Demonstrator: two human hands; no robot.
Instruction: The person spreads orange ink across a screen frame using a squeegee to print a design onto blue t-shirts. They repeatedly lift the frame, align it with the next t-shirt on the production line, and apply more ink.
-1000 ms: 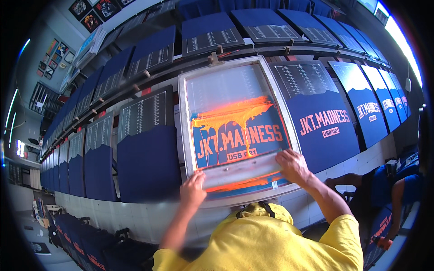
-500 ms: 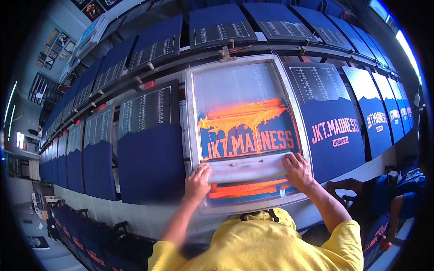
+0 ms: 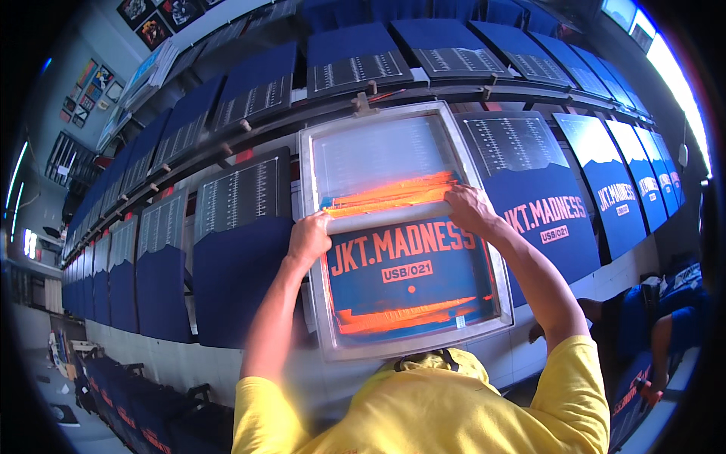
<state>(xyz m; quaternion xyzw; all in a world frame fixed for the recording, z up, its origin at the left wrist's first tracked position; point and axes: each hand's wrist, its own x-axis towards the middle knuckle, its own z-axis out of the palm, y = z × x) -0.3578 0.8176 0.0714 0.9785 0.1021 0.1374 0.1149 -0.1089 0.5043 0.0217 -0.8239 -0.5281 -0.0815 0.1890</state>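
Both hands grip a wide squeegee (image 3: 387, 217) that lies across a framed printing screen (image 3: 305, 170). My left hand (image 3: 310, 237) is closed round its left end, and my right hand (image 3: 470, 209) round its right end. Along the squeegee's far side sits a thick ridge of orange ink (image 3: 393, 192). Nearer me, the mesh shows orange lettering, a small label shape and a dot on dark blue. Another streaky band of orange ink (image 3: 404, 315) crosses the screen near its front edge. A metal clamp (image 3: 364, 104) is at the screen's far edge.
Dark blue shirts on boards stand in rows either side: a plain one (image 3: 240, 280) at left, a printed one (image 3: 541, 219) at right. A rail (image 3: 431, 85) runs behind the screen. Another person in blue (image 3: 669, 318) is at the right. More dark fabric (image 3: 144, 401) lies lower left.
Both hands have pushed the squeegee away from me, from the screen's lower part to past its middle. Ink that ran over the lettering is now gathered beyond the squeegee.
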